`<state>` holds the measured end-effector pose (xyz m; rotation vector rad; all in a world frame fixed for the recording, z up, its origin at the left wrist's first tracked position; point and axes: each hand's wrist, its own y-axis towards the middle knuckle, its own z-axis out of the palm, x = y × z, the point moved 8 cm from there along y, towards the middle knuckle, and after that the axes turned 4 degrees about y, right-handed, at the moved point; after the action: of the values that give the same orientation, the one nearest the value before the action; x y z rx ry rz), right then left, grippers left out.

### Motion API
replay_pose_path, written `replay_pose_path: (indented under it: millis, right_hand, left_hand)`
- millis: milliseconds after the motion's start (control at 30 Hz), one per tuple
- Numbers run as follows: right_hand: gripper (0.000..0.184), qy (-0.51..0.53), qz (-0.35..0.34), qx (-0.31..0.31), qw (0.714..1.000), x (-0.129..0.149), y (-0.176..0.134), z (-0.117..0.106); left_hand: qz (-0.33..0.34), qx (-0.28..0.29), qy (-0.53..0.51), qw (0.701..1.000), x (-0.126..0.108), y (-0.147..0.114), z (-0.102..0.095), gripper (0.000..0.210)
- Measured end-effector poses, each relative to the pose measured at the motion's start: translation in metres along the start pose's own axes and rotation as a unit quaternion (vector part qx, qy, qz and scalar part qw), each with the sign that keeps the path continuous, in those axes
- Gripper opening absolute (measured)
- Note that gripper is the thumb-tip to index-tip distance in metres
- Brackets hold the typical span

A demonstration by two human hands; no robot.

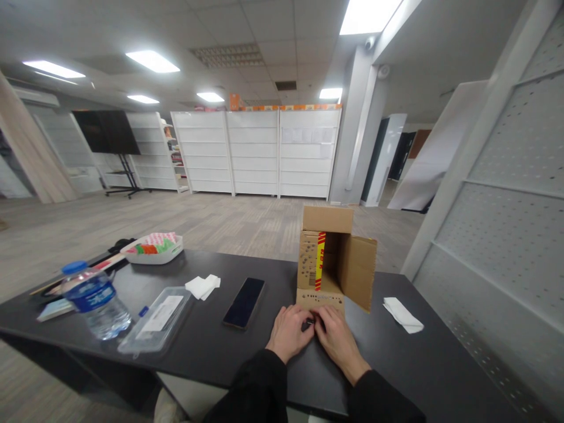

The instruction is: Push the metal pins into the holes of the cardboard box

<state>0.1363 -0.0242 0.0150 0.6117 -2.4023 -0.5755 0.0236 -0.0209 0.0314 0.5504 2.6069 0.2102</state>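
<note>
An open cardboard box [309, 258] lies on its side on the black table, its mouth facing me. Yellow-and-red tape runs down its left flap, and small dark marks dot the left and lower flaps. My left hand [288, 329] rests at the near edge of the lower flap, fingers curled, thumb and fingertips pressed together. Beside it, my right hand [335, 336] is bent the same way, its fingertips almost meeting the left ones. A tiny dark or shiny spot shows between the fingertips; I cannot make out what it is.
Left of my hands lie a smartphone [245, 302], a crumpled white tissue [203, 286] and a clear plastic case [161, 322]. A water bottle [97, 302] and a white basket [165, 256] stand farther left. Another folded tissue [402, 315] lies right, near a perforated panel [515, 235].
</note>
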Motion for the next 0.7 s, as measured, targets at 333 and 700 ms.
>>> replay_pose_path:
  millis: [333,700]
  right_hand:
    - [0.021,-0.005,-0.009,-0.018,1.000,0.003,0.001,-0.005]
    - [0.022,-0.043,-0.028,-0.050,0.997,0.012,0.001,-0.014]
  left_hand:
    - [-0.004,0.007,0.009,1.000,0.000,0.000,0.001,0.019]
    - [-0.010,0.010,0.026,1.000,0.001,0.000,0.002,0.020]
